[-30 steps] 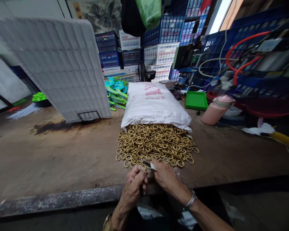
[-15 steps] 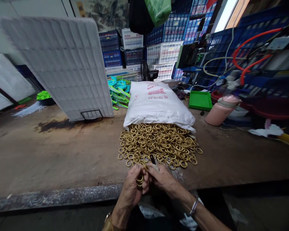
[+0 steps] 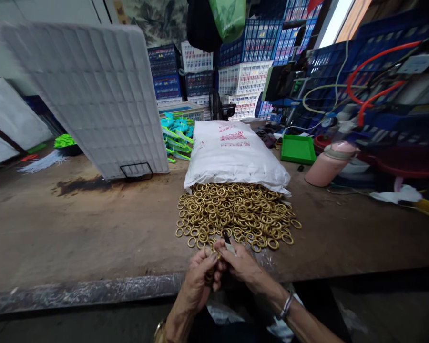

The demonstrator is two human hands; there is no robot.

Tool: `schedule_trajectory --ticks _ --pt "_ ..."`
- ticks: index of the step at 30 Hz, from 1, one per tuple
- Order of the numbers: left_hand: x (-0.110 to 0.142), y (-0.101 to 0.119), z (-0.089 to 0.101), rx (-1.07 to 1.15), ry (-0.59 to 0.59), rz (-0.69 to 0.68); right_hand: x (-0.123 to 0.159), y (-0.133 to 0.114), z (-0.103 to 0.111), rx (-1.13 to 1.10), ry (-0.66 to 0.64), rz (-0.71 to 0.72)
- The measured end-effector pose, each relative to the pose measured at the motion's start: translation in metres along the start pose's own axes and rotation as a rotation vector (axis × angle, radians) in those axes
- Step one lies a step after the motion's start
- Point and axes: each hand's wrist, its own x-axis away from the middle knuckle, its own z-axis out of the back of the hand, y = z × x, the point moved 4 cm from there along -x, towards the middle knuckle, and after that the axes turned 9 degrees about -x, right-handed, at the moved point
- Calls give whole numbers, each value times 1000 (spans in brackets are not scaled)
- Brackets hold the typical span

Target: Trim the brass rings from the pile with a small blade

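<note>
My left hand (image 3: 195, 286) is closed around several gold-coloured rings (image 3: 209, 275), only partly visible between its fingers. Fingertips of both hands meet over one ring (image 3: 218, 256). In my right hand (image 3: 243, 264) is a slim tool (image 3: 229, 244) with a black end and a pale flat part, pointing up and away; its exact kind is unclear. Just beyond the hands lies a heaped pile of gold rings (image 3: 236, 214) on the wooden table (image 3: 93, 238). It spills from the open mouth of a white sack (image 3: 232, 157) with red print.
A tall pale ribbed panel (image 3: 100, 95) stands on a black wire stand at the left. Green and blue plastic pieces (image 3: 178, 133) lie behind it. To the right are a green tray (image 3: 298, 149) and a pink bottle (image 3: 331, 164). Stacked crates (image 3: 245, 78) fill the back.
My left thumb has moved over the rings, covering more of them. My right fingertips have shifted slightly up and left, and the slim tool shows a little more.
</note>
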Motion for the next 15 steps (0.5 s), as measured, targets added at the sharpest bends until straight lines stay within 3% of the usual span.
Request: schedule_trajectory --ticks 3,15 --pt "0 0 0 -34 -10 -17 2 -3 -2 60 -43 28" --pt "0 -4 6 -9 90 -41 11 -25 2 490 96 342"
